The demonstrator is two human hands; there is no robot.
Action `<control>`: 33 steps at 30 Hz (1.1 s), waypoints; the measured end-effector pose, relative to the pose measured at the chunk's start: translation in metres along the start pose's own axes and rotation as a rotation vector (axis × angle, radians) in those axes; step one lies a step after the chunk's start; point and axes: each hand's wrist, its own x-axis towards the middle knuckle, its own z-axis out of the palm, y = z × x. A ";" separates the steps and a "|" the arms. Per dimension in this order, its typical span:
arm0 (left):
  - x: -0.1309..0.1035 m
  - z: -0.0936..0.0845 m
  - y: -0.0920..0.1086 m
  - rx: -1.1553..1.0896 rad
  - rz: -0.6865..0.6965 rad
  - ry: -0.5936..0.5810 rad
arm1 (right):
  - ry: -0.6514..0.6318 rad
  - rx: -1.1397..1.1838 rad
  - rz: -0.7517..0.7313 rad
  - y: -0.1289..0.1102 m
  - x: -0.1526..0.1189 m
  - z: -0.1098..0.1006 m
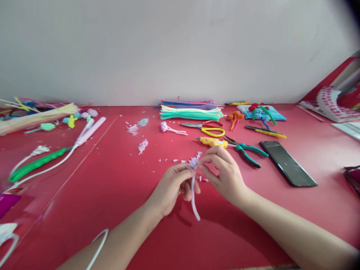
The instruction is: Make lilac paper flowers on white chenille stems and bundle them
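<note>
A pale wall (pixel 180 52) is seen behind everything, and below it a red desk (pixel 107 180) is spread with craft things; at its back, near the wall, a green bundle (pixel 191 113) of fuzzy stems is laid beside others in white and blue; on the right a dark phone (pixel 288 163) is set flat at a slant; nearer the middle, both hands are occupied above the desk: by the left hand (pixel 173 183) a stem is pinched between thumb and fingers, just below its tuft, while the thumb and a fingertip of the right hand (pixel 226 170) are brought together at the tuft's right edge, which appears to be nipped there; beyond the hands, pliers (pixel 254 150) and scissors (pixel 194 125) are left lying, with a yellow-handled tool (pixel 212 141) between them; the lilac fuzzy piece (pixel 194 198) is thus held between the two hands, tuft uppermost, its stem hanging down towards the desk; the step in hand is judged to be the shaping or tightening of that tuft; for the next move, a steady stem and a light fingertip pull would be called for; smallest of all, lilac clippings (pixel 176 160) are strewn just beyond the fingers
</note>
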 end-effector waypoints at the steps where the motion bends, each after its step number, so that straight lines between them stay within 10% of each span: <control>1: 0.000 0.000 0.000 0.012 0.009 -0.002 | 0.001 -0.007 -0.014 0.000 0.000 0.000; 8: -0.003 0.001 0.001 0.239 0.199 0.106 | 0.071 0.089 0.053 -0.010 0.001 -0.005; 13: -0.013 -0.004 0.004 0.760 0.627 0.341 | -0.044 0.517 0.393 -0.023 0.007 -0.012; 20: -0.010 -0.015 0.005 1.142 1.199 0.295 | -0.196 0.860 0.636 -0.033 0.012 -0.015; 27: -0.010 -0.016 0.007 1.208 1.194 0.287 | -0.159 0.863 0.654 -0.034 0.013 -0.016; 33: -0.014 -0.012 0.002 0.848 0.802 0.221 | -0.136 0.774 0.627 -0.033 0.013 -0.016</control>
